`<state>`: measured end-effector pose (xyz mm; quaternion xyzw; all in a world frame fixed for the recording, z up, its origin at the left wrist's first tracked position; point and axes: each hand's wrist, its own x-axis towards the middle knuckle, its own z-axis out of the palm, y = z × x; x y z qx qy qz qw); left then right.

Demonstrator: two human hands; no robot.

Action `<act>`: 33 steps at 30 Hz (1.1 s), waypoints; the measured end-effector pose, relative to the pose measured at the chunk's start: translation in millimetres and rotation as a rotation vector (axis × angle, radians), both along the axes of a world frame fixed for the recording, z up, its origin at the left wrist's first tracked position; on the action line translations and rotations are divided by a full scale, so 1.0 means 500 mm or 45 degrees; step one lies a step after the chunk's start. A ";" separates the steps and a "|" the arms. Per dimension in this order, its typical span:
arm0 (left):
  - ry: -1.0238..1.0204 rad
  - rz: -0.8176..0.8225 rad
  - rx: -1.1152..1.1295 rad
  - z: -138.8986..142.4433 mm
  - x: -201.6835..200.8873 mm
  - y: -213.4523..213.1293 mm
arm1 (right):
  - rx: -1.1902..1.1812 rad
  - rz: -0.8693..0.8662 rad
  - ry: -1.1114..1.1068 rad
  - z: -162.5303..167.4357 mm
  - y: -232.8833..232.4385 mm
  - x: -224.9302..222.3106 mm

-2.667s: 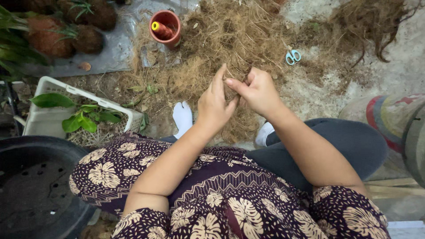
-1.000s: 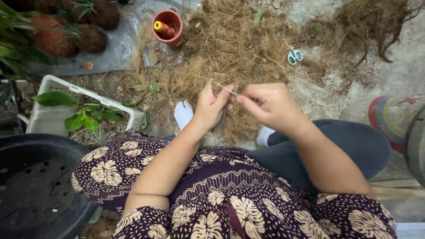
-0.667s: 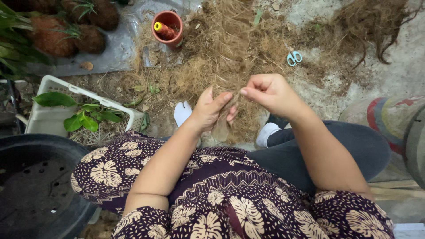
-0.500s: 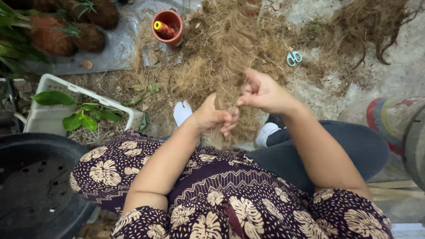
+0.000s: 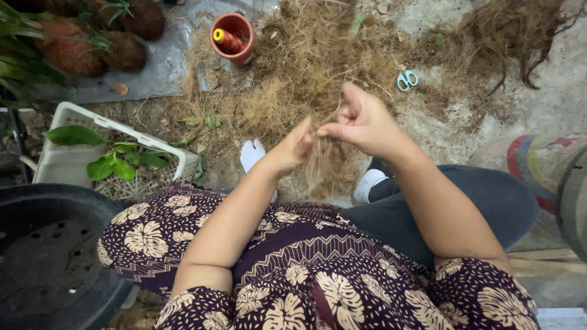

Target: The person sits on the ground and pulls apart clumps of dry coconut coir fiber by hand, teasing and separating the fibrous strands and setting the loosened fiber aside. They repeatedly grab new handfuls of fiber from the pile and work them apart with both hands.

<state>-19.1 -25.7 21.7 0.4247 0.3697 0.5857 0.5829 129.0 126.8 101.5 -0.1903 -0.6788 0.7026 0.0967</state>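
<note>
My left hand (image 5: pixel 292 149) and my right hand (image 5: pixel 362 121) meet in front of me, both pinching a hanging tuft of brown coconut fibre (image 5: pixel 323 91). The tuft stands up above the fingers and trails down below them toward my lap. Beneath it on the ground spreads a wide heap of the same loose fibre (image 5: pixel 275 91). I sit with legs crossed, in a patterned dark top and white socks.
A terracotta pot (image 5: pixel 232 36) with a yellow-tipped tool stands at the back. Small blue-handled scissors (image 5: pixel 406 79) lie to the right. A white basket (image 5: pixel 67 165) with green leaves and a black tub (image 5: pixel 49 263) sit left. Fibre-wrapped plant balls (image 5: pixel 79 43) rest far left.
My hands have drawn closer together and lifted a thicker tuft of fibre. The right hand shifted up and left; earlier it pulled a thin strand out to the right.
</note>
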 end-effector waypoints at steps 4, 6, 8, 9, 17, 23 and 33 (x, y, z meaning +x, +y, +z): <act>0.181 0.294 -0.306 -0.035 0.015 -0.006 | 0.228 -0.206 -0.006 0.013 -0.013 0.001; 0.278 0.420 -0.289 -0.052 0.029 -0.007 | 0.313 -0.288 -0.033 0.021 -0.026 -0.002; 0.279 0.522 -0.113 -0.066 0.051 -0.003 | 0.380 -0.338 -0.046 0.029 -0.037 -0.009; 0.276 0.576 -0.105 -0.072 0.060 -0.007 | 0.404 -0.346 -0.050 0.032 -0.042 -0.011; 0.414 0.697 -0.475 -0.068 0.073 -0.012 | 0.754 -0.201 -0.216 0.086 -0.047 0.007; 0.478 0.853 0.051 -0.027 0.059 -0.011 | 1.018 -0.097 -0.337 0.139 -0.046 0.036; 0.381 0.890 -0.099 -0.018 0.052 -0.003 | 0.643 0.240 0.551 0.179 -0.014 0.048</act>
